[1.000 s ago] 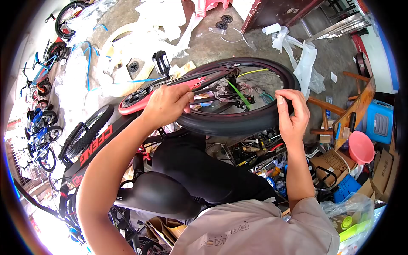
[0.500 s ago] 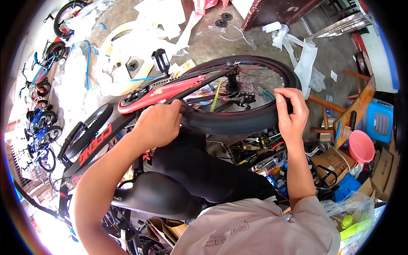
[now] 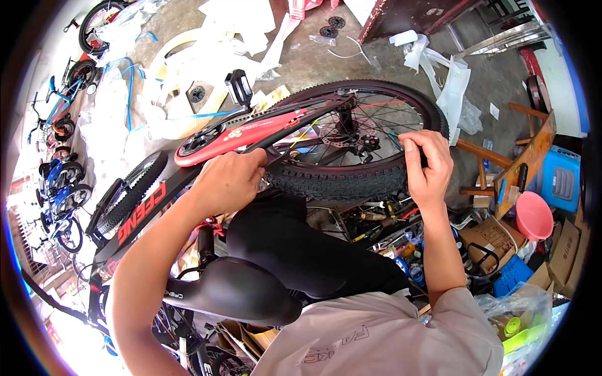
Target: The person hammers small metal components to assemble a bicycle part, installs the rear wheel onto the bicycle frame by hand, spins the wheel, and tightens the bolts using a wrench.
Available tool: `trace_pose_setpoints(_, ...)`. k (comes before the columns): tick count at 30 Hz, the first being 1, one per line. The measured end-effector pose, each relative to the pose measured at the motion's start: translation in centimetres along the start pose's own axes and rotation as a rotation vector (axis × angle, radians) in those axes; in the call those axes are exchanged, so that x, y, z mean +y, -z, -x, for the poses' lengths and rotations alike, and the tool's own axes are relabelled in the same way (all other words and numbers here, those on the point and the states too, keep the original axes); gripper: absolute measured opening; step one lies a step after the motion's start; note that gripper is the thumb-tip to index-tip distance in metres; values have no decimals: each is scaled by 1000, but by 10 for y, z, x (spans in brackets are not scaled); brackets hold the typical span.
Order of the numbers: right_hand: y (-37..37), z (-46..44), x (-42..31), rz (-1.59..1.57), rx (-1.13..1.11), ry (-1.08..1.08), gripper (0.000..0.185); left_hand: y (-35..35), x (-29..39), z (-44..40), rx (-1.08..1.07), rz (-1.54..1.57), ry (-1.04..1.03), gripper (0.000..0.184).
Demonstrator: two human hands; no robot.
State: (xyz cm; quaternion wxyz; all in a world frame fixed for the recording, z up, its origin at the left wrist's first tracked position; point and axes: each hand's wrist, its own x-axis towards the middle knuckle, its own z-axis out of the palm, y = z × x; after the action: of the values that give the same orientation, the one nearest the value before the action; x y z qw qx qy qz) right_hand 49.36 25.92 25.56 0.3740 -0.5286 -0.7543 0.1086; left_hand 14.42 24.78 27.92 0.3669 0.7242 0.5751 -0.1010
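A bicycle with a black and red frame (image 3: 141,213) lies on its side across my lap, its rear wheel (image 3: 342,182) facing up toward me. My left hand (image 3: 229,182) is closed around a dark frame tube beside the wheel. At the wheel's right side, my right hand (image 3: 429,166) has its fingers curled over the knobbly tire, thumb near the fingertips. Spokes, a disc rotor (image 3: 351,135) and a hub show inside the rim. The red chain guard (image 3: 241,138) and a pedal (image 3: 238,88) lie to the left. A black saddle (image 3: 244,291) sits below my left forearm.
Loose tools (image 3: 382,216) lie on the floor below the wheel. To the right are a wooden stool (image 3: 527,156), a pink basin (image 3: 534,216) and a blue container (image 3: 560,178). Small bikes (image 3: 63,188) line the left wall; plastic and paper scraps (image 3: 238,28) cover the far floor.
The rear wheel was blurred by spinning; now its tread and spokes show sharply. Both hands have stayed in nearly the same places.
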Motion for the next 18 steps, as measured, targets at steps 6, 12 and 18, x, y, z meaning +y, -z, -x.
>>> trace_pose_setpoints(6, -1, -1, -1, 12, -9, 17, 4, 3, 3, 0, -8, 2, 13, 20)
trace_pose_setpoints(12, 0, -1, 0, 14, -25, 13, 4, -2, 1, 0, 39, -25, -41, 21)
trace_pose_setpoints(18, 6, -8, -25, -16, -31, 82, 24, 48, 29, 11, 317, -115, -273, 14)
